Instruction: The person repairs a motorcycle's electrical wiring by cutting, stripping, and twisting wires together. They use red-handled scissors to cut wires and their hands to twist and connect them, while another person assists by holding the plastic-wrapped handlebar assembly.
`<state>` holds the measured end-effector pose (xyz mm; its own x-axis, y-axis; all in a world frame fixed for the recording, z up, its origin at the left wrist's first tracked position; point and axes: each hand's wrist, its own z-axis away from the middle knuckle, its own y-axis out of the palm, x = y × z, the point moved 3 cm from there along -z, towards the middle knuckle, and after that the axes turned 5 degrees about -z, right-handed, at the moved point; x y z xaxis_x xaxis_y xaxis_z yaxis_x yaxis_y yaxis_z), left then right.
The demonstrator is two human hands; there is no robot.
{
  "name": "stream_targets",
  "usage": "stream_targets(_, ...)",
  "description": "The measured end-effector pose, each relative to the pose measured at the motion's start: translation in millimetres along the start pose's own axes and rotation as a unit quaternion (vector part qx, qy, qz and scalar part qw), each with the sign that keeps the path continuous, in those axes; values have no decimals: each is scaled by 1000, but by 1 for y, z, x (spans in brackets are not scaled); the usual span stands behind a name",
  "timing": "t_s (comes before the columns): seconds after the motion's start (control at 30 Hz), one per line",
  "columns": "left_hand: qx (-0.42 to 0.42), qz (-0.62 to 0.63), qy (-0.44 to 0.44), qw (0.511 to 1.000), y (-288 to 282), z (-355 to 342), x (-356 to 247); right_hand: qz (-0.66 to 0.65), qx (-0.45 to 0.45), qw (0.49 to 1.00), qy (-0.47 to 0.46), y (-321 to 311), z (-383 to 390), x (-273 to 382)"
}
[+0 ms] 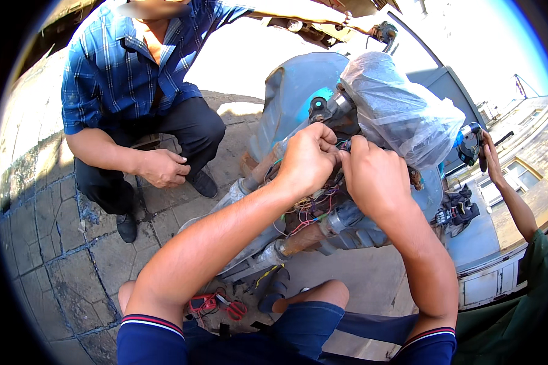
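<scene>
Both my hands meet over the front end of a blue motorcycle (298, 73), at the wiring between its fork tubes. My left hand (307, 159) is closed in a pinch on a thin wire. Close against it, my right hand (376, 176) pinches the same wiring, its fingertips almost touching the left ones. The exact ends held are mostly hidden by my fingers. Below them hangs a loose tangle of coloured wires (316, 204), pink, red, green and yellow among them. Clear plastic (402, 112) wraps a bulky part just beyond my right hand.
A person in a blue checked shirt (119, 79) squats at left, one arm stretched to a handlebar end (383, 33). At right, another person's hand (492, 159) touches the other handlebar grip (469, 143). A red meter (202, 304) and red-handled cutters (236, 310) lie on the paving (73, 286).
</scene>
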<state>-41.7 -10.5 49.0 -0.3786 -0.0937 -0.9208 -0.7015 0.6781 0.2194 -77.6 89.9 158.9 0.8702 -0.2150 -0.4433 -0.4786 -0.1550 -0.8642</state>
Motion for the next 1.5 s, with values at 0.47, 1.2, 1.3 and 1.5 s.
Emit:
stream_targets(0.47,26,-182,-115,976,9,-10,-18,-616,87,783,-25,143,245,79)
stream_targets(1.2,18,-275,-157,948,12,-16,-33,-569,315,759,23,317,295,127)
stream_targets(1.3,36,-269,-153,950,11,-17,-34,-561,310,767,24,317,293,125)
stream_targets(1.5,47,-209,-165,963,6,-17,-36,-581,317,749,23,323,293,128)
